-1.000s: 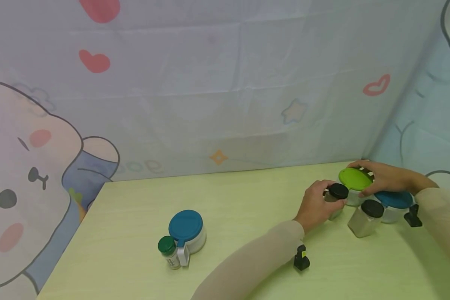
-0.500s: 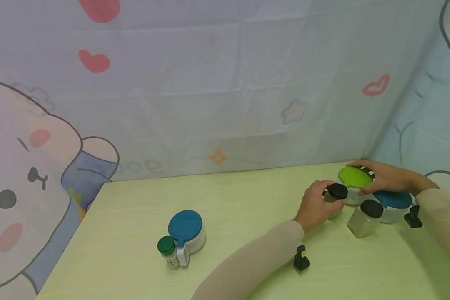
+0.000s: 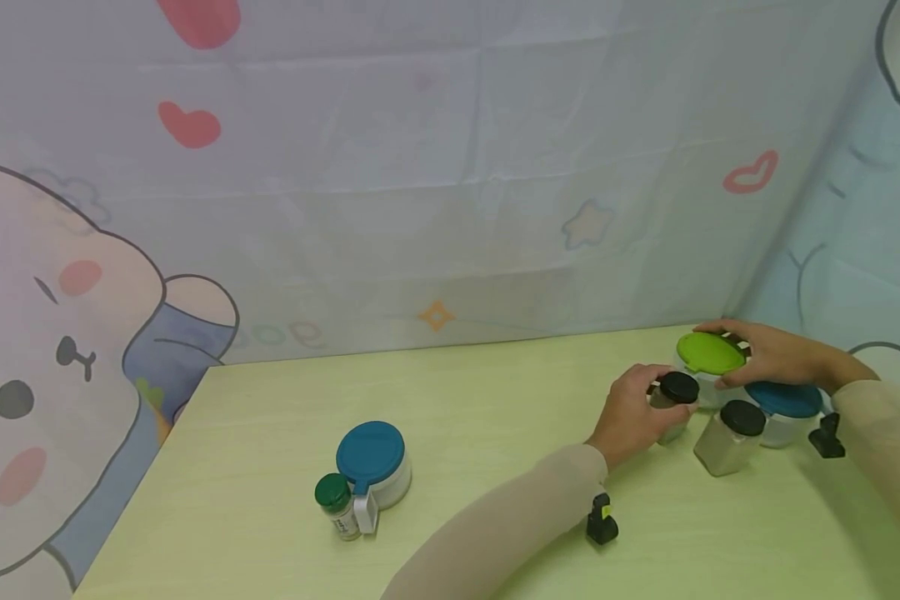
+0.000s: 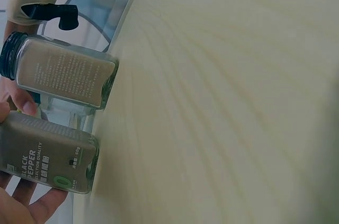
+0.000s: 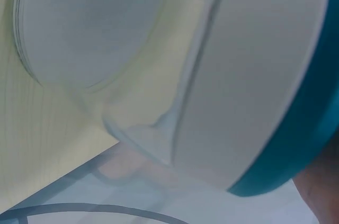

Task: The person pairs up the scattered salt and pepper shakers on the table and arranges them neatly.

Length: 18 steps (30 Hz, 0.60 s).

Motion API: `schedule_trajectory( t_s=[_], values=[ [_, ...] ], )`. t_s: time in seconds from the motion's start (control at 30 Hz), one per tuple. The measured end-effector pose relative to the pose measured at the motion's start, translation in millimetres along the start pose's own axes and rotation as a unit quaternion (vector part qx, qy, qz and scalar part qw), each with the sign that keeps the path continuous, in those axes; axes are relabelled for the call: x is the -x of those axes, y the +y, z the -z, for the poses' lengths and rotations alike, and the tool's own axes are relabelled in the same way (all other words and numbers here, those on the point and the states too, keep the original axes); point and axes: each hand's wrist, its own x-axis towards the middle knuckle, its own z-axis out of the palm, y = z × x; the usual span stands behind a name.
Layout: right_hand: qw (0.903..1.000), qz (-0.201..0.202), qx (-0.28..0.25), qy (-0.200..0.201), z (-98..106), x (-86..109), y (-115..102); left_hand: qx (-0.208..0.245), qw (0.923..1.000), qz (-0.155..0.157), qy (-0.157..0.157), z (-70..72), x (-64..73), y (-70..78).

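Observation:
My left hand (image 3: pixel 633 412) grips a black-lidded glass pepper jar (image 3: pixel 678 387), fingers and thumb around its sides. In the left wrist view the jar (image 4: pixel 47 152) shows a "BLACK PEPPER" label and its base is close to the tabletop. My right hand (image 3: pixel 780 354) holds a seasoning pot with a green lid (image 3: pixel 708 353), thumb and fingers on opposite sides of it. Beside that pot are a blue-lidded pot (image 3: pixel 783 402) and another black-lidded jar (image 3: pixel 723 446). In the right wrist view the blue-lidded pot (image 5: pixel 254 75) fills the foreground and hides most of the right hand.
Left of centre on the pale yellow table (image 3: pixel 495 417) stand another blue-lidded pot (image 3: pixel 372 454) with a white handle and a green-capped shaker bottle (image 3: pixel 339 504), close together. A printed cloth (image 3: pixel 420 183) hangs along the back, with more cloth (image 3: pixel 870 250) at the right.

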Motion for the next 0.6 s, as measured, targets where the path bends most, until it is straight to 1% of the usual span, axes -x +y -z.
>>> schedule_trajectory(
  t_s=[0.23, 0.33, 0.47, 0.6],
  values=[
    [0.9999, 0.009, 0.001, 0.005, 1.2, -0.9, 0.0, 0.01, 0.9999, -0.001, -0.002, 1.0, -0.5, -0.2],
    [1.0, 0.005, 0.005, 0.005, 1.0, -1.4, 1.3, 0.015, 0.9999, 0.0, -0.003, 1.1, -0.5, -0.3],
    [1.0, 0.001, 0.004, 0.004, 1.3, -0.9, 1.4, 0.003, 1.0, -0.004, 0.0, 1.4, 0.3, 0.7],
    [0.9999, 0.007, 0.007, 0.005, 2.2, -2.0, 1.7, -0.029, 0.9995, -0.011, 0.003, 1.8, 1.0, 2.1]
  ],
)
